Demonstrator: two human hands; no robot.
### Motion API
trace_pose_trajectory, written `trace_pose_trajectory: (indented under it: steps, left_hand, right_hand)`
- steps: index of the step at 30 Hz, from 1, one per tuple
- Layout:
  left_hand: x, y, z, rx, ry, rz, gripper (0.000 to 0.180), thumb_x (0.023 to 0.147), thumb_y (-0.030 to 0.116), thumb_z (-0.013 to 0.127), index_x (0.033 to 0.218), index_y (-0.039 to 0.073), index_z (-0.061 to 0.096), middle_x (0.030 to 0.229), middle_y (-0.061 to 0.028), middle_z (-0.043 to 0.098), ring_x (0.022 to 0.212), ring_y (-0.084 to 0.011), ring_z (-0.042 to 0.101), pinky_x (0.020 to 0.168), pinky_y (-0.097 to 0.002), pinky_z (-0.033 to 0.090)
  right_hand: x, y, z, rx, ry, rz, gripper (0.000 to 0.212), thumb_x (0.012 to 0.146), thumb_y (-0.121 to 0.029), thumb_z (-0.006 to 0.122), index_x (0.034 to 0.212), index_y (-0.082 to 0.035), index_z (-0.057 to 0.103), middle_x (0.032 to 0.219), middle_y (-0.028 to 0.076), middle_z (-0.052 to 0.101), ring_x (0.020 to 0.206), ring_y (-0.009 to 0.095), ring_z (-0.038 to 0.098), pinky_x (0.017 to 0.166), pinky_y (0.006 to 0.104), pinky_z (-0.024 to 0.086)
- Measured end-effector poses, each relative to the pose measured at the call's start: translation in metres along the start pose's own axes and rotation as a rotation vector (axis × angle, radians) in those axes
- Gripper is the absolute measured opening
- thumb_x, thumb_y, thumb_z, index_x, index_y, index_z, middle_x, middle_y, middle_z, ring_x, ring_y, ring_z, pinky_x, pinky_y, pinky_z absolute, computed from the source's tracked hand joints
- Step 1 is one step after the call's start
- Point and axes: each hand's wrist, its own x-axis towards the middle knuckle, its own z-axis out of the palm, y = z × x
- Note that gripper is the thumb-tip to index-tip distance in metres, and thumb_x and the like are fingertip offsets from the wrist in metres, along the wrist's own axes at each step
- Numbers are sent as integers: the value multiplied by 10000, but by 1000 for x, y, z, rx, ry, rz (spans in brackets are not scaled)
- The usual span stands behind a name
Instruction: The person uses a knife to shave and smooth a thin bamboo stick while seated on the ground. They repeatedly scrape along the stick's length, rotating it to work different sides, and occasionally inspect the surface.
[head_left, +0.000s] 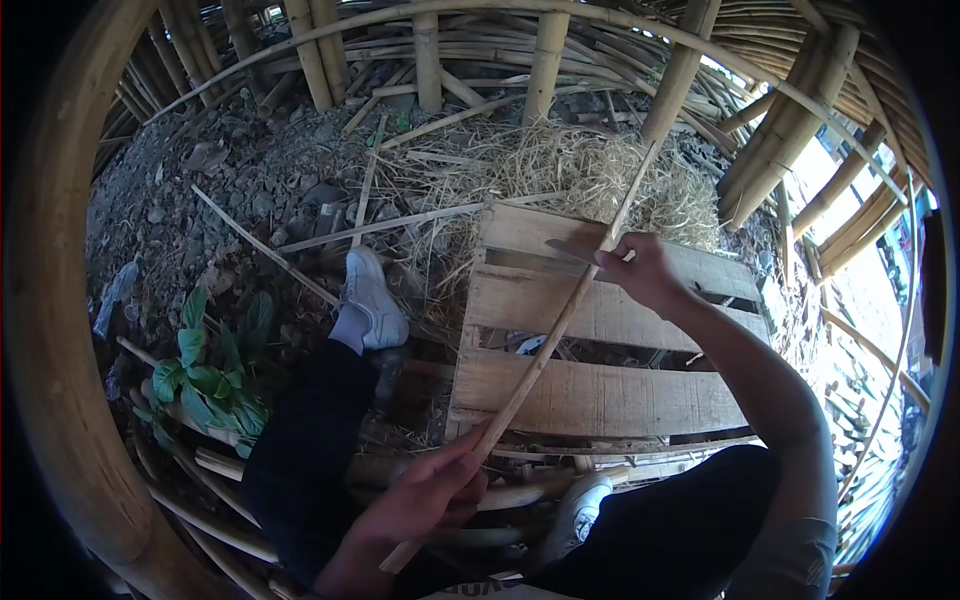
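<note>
A long, thin bamboo strip (545,355) runs slantwise across the view, from low at the left up to the far right. My left hand (425,492) is wrapped round its lower part, and a short end sticks out below the fist. Higher up, my right hand (640,268) grips a knife, its fingers closed on a handle they hide. The dark knife blade (572,250) points left and lies across the strip, touching or very near it. Beneath both hands is a slatted wooden pallet (610,390).
Pale shavings (580,175) are heaped beyond the pallet. Upright bamboo poles (545,70) stand along the back, and a thick bamboo post (60,300) curves down the left side. A leafy green plant (215,375) grows near my left shoe (372,300). Loose strips (260,245) lie on the stony soil.
</note>
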Motion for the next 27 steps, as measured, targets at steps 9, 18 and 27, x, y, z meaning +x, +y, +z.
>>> trace_pose_trajectory:
  steps: [9, 18, 27]
  left_hand:
    - [5, 1, -2, -12, -45, 29, 554, 1118, 272, 435, 1639, 210, 258, 724, 37, 370, 519, -20, 318, 432, -169, 304]
    - [1, 0, -2, 42, -12, 18, 554, 1120, 271, 433, 1641, 211, 254, 765, 14, 409, 524, -19, 323, 434, -174, 313]
    - [-1, 6, 1, 106, -5, 26, 564, 1118, 263, 436, 1644, 189, 246, 745, 14, 412, 524, -23, 346, 434, -179, 307]
  right_hand:
    - [-8, 3, -15, -243, -23, 101, 564, 978, -461, 675, 727, 44, 669, 591, 127, 648, 527, 273, 654, 557, 451, 532]
    - [-28, -7, -9, -133, -69, 180, 590, 1017, -472, 614, 690, 17, 655, 510, 60, 521, 414, 158, 498, 411, 374, 418]
    - [-21, -11, -29, 12, -194, 445, 560, 1015, -496, 607, 753, -3, 643, 565, 23, 524, 408, 125, 473, 356, 296, 365]
